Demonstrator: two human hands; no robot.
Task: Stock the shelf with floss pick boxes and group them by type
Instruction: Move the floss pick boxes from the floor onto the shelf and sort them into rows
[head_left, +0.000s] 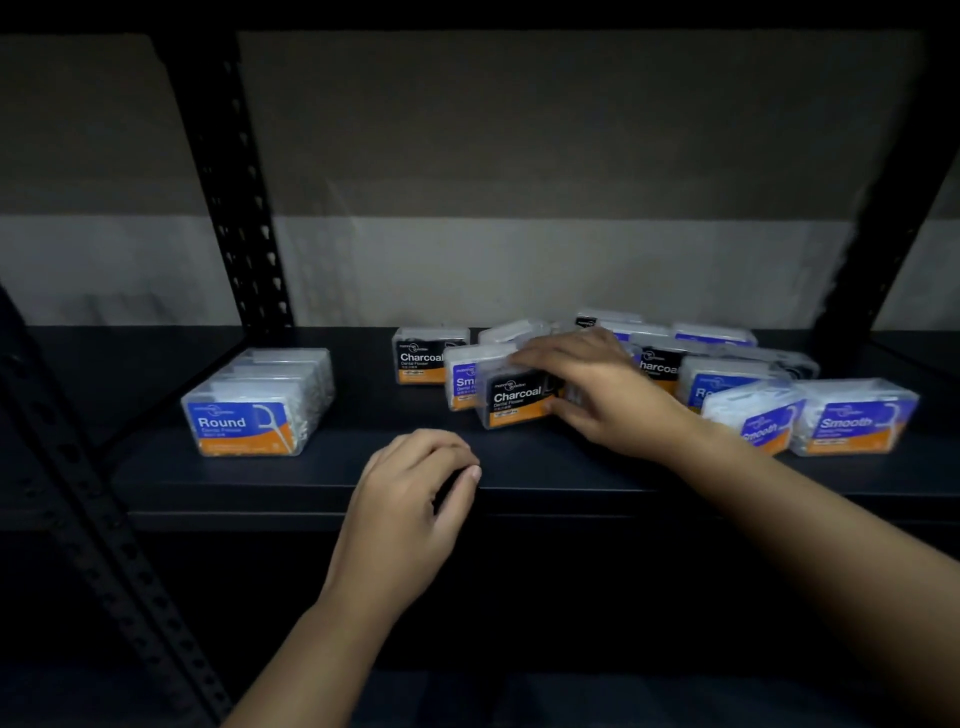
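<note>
On the black shelf a neat row of blue "Round" floss boxes stands at the left. A loose pile of boxes lies in the middle and right: a "Charcoal" box at the back, a "Smooth" box partly hidden, and two "Smooth" boxes at the far right. My right hand grips a black "Charcoal" box from above, thumb at its right side. My left hand hovers over the shelf's front edge with fingers loosely curled, holding nothing.
Black perforated uprights stand at the back left, the front left and the right. A grey wall lies behind. More boxes, a "Charcoal" one and a "Round" one, sit behind my right wrist.
</note>
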